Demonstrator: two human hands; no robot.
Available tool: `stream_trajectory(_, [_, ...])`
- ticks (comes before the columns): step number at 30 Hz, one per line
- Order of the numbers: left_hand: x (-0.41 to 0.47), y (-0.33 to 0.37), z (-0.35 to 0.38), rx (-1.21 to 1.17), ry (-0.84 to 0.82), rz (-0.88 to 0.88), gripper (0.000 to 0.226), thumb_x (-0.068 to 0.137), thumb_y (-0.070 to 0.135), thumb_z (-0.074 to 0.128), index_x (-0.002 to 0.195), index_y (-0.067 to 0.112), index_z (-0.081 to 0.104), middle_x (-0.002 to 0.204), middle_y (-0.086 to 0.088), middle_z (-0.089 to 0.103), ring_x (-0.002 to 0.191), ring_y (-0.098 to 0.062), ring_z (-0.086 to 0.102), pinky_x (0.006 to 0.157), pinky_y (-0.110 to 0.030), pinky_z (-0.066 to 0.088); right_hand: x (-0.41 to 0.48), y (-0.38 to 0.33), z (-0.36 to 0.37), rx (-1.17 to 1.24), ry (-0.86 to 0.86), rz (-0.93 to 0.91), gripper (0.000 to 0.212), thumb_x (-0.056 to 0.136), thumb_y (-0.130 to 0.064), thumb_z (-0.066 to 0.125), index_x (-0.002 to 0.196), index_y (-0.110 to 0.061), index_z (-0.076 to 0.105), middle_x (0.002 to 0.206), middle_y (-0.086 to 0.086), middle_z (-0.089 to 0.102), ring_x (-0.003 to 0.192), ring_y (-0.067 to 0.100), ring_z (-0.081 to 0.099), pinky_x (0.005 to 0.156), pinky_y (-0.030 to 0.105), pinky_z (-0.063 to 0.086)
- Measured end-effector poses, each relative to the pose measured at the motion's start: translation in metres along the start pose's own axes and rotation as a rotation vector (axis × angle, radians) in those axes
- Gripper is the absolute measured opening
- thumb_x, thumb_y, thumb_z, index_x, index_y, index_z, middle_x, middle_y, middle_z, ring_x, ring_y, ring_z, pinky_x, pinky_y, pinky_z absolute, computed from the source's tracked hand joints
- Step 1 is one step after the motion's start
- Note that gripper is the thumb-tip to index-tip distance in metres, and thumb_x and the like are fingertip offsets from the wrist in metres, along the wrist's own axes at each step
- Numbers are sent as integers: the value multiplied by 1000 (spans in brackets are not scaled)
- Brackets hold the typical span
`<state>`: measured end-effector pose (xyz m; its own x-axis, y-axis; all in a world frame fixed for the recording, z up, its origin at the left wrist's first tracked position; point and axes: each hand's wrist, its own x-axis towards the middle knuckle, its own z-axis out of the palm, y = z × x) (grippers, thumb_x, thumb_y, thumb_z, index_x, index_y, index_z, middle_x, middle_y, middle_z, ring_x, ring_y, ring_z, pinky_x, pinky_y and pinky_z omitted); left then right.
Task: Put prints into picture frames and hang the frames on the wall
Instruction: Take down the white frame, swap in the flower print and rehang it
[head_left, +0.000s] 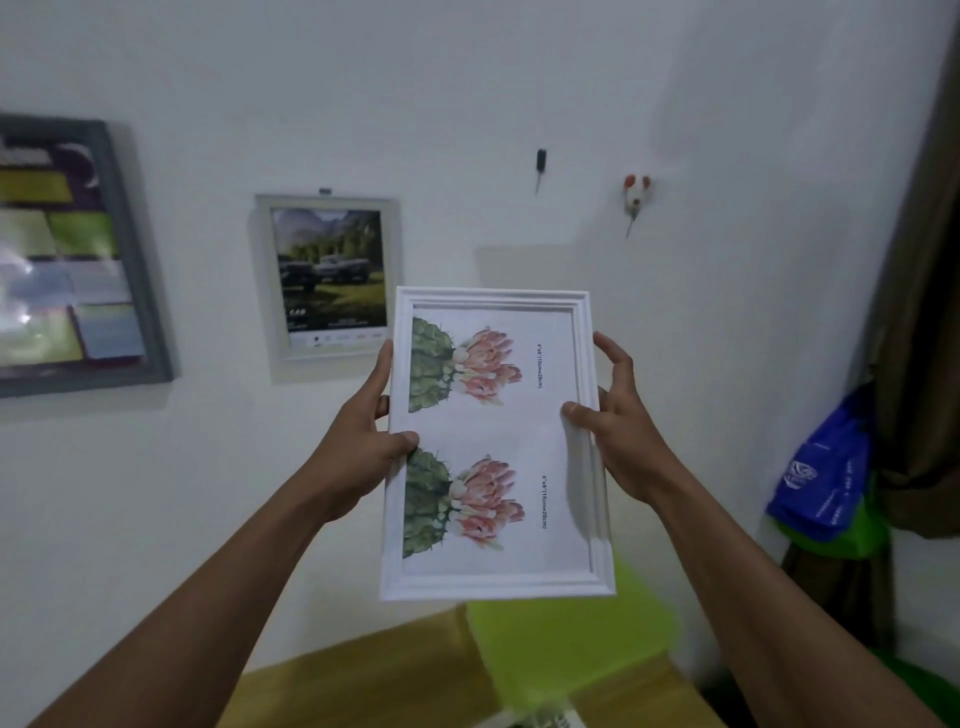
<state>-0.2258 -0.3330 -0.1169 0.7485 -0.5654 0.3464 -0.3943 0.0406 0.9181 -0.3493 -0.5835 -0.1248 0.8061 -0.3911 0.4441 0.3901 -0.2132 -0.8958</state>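
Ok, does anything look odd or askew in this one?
Yes: the print in the white frame, held by the left hand and right hand, lies sideways. Its two identical cactus flowers point right and the size text runs vertically, though the frame is held upright.

We see a wooden table (363, 686) below us; a print (540, 721) lies on it, a blurred green thing (566, 649) too.
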Motion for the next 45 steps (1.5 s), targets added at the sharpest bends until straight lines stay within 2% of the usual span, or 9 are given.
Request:
stream_trajectory(3, [40,12,34,-1,37,44,101,87,-11,60,141,64,19,122,0,64,98,-19,68,81,-47,58,43,-6,-48,19,-51,-21,78,94,6,55,139,-54,34,118,9,71,109,30,67,92,45,57])
stream_trajectory(6, [84,25,67,32,90,95,102,86,-11,61,139,65,19,124,0,63,99,-18,68,83,-45,58,89,-12,-94,-39,-106,-50,79,94,-2,60,137,-63,34,119,7,70,109,29,67,92,48,56])
stream_trajectory(12, [163,54,110,154,204,130,82,92,6,62,138,62,24,108,-9,64,95,-25,67,79,-39,57,179,-10,-158,-29,-167,-76,82,91,5,60,137,-60,37,113,11,72,104,30,68,83,39,58])
stream_trajectory(22, [248,82,118,377,377,193,87,94,5,58,147,54,12,100,-1,60,76,-19,63,66,-31,56,293,-8,-169,-63,-185,-171,84,88,4,62,139,-57,36,110,18,65,101,32,66,78,35,57])
stream_trajectory(24, [261,84,114,394,404,208,87,93,4,58,148,53,12,101,-1,61,75,-18,62,62,-22,53,307,-10,-165,-85,-177,-203,84,87,3,62,140,-56,34,110,15,66,101,30,65,78,34,55])
stream_trajectory(28, [288,78,108,422,445,225,88,93,5,58,147,56,10,107,-2,61,84,-24,64,69,-23,55,334,-7,-159,-116,-149,-246,84,88,2,62,143,-53,32,107,13,65,98,30,66,79,34,53])
stream_trajectory(32, [303,67,108,442,452,237,88,94,5,57,146,58,9,106,3,61,86,-18,63,63,-14,48,345,4,-155,-129,-122,-268,84,89,1,63,145,-51,31,107,10,65,97,24,66,79,31,54])
stream_trajectory(40, [309,45,110,482,474,283,88,96,7,54,142,64,5,111,8,60,94,-16,63,75,-25,55,345,28,-153,-146,-117,-276,81,93,-1,61,149,-48,25,104,-7,65,92,6,64,64,14,49])
stream_trajectory(45, [309,40,109,490,491,310,86,97,8,54,142,63,5,114,7,58,94,-16,63,72,-22,55,347,29,-152,-170,-100,-284,81,93,-1,61,149,-47,25,101,-12,65,86,-3,65,62,11,49])
